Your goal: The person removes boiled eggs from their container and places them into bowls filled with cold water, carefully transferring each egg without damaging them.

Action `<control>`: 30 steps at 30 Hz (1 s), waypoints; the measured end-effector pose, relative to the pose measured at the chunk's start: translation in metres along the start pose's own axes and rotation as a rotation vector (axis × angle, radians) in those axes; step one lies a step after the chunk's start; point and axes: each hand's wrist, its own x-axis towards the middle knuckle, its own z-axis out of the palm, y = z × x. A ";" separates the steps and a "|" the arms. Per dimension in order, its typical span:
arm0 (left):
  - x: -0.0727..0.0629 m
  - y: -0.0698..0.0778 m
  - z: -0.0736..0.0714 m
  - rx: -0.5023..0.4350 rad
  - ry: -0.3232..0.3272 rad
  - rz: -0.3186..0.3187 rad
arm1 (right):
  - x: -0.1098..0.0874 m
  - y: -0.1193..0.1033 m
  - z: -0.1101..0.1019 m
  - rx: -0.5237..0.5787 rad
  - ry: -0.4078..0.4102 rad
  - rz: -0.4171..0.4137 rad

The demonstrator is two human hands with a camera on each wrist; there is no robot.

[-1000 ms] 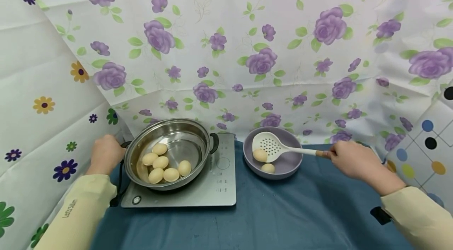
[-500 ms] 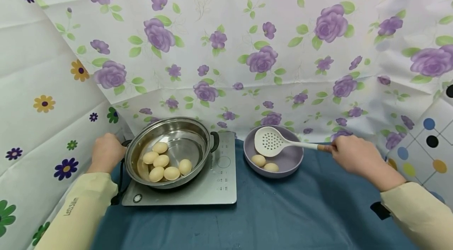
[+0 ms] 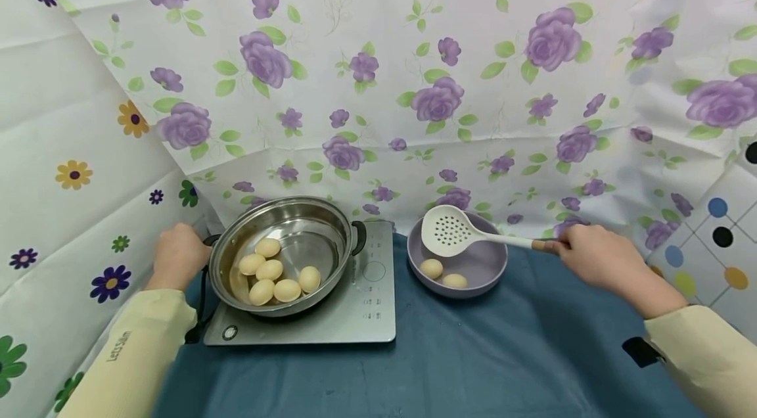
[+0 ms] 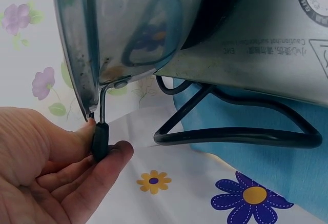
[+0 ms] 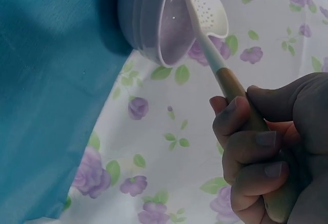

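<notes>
From the head view, the left hand [image 3: 180, 254] grips the side of a round, shiny stainless-steel pot [image 3: 310, 247], with six pale-beige oval eggs [image 3: 269, 270] inside, to its right; the right hand [image 3: 597, 263] holds a white perforated skimmer [image 3: 446, 231] over a round mauve bowl [image 3: 485, 267] to its left, where two similar eggs [image 3: 432, 268] lie close together. Dipping carelessly might knock those two and crack a shell, I'd say. From the left wrist, that hand pinches a slim black-covered handle [image 4: 101, 142]; a tug could shift the pot on the flat silver cooktop [image 4: 246, 55]. From the right wrist, the other hand curls round a tan handle [image 5: 233, 83]; a twist could catch the bowl's rim and tip it.
</notes>
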 end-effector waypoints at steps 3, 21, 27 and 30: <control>-0.001 -0.001 0.002 -0.001 -0.013 -0.017 | 0.000 0.003 0.002 0.045 -0.035 -0.002; -0.002 0.002 -0.001 0.001 -0.004 -0.014 | 0.003 0.018 -0.002 0.170 -0.107 -0.039; -0.002 0.003 -0.003 -0.003 0.005 -0.010 | 0.002 0.019 -0.004 0.167 -0.106 -0.040; -0.003 0.003 -0.004 -0.003 0.002 -0.010 | 0.001 0.018 -0.004 0.167 -0.111 -0.042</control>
